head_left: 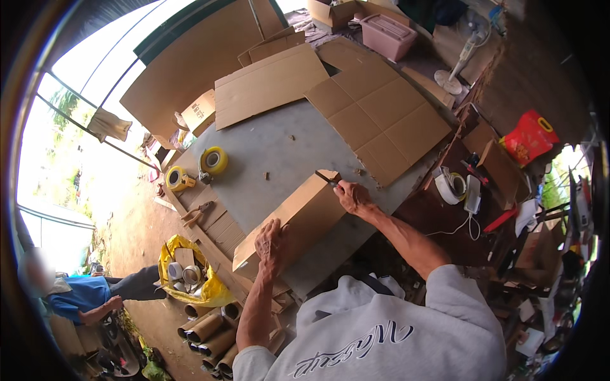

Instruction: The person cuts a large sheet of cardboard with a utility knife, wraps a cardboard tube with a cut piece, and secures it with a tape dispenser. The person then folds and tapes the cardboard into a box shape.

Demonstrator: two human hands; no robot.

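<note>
A long, narrow cardboard box [292, 219] lies slantwise on the grey tabletop [254, 152], its near-left end close to the table edge. My left hand [272, 246] rests on the box's near side, fingers bent over its upper edge. At the far-right end, my right hand [353, 195] is closed round a small dark knife [326, 178], whose blade touches or lies just over the box's end. The grip hides most of the handle. Left of the box are two yellow tape rolls [215, 161], one in a dispenser, and pliers [198, 214].
Flat cardboard sheets [381, 114] cover the table's far side. A yellow bag [213, 289] of tape rolls and several cardboard tubes [213, 330] sit at lower left. A person in blue [86, 298] is at far left. A white cable [471, 222] hangs at right.
</note>
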